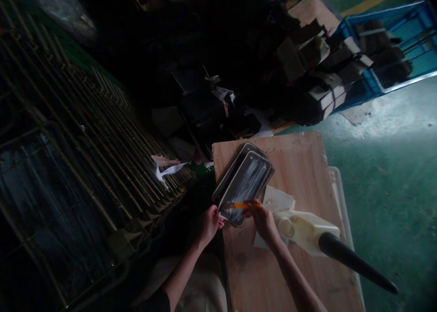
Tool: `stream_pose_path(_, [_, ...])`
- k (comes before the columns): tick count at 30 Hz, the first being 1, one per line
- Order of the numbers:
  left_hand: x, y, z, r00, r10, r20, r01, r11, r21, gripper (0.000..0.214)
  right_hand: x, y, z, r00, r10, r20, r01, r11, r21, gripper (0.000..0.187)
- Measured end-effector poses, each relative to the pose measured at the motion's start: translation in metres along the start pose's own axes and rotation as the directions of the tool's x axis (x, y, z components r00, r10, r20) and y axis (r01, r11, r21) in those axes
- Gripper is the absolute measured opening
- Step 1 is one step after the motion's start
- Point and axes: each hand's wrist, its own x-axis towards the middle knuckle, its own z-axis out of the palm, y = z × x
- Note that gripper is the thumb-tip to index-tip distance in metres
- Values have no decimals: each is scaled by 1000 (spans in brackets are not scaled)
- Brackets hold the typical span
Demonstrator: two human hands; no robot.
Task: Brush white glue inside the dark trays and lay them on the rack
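My left hand [210,223] pinches the near left corner of a dark rectangular panel [249,180] with rounded corners and a pale rim. Whitish streaks run along the panel's face. In my right hand [262,218] is a brush [243,205] with an orange handle, its bristle end at the panel's near end. A second dark panel [228,180] lies partly hidden beneath the first. Both are over the left side of a wooden board [300,166]. Just right of my right hand lie a pale sheet [278,199] and a cream plastic jug [307,230] with a long black tapered piece [355,259].
On the left a large wire rack [99,166] holds dark streaked panels. Bundled blocks [331,93] and a blue crate [378,87] stand at the back right. Green floor [385,189] shows on the right. The middle background is very dark.
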Motion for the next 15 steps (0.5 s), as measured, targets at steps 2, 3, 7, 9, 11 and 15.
stream_pose_path(2, [1,1,-1,1000,0,5,0,1000,-1,20,5,0,-3,988,10,-153,-9,1000,7,37])
stream_pose_path(3, [1,2,-1,1000,-13,3,13,1000,5,19,3,-2,-3,979,10,-206,-11,1000,-2,37])
stream_pose_path(7, [2,7,-2,998,-68,0,68,997,30,17,-15,-8,7,993,28,-111,-28,1000,1,37])
stream_pose_path(9, [2,5,-1,999,-52,14,52,998,17,20,-16,-5,12,997,49,-58,-47,998,31,37])
stream_pose_path(11, [4,1,-1,999,-28,25,29,1000,-5,24,-4,2,12,992,60,-113,-53,996,68,38])
stream_pose_path(15, [7,-10,-1,999,16,47,-15,1000,-25,29,41,14,-4,934,38,-355,-1,994,105,38])
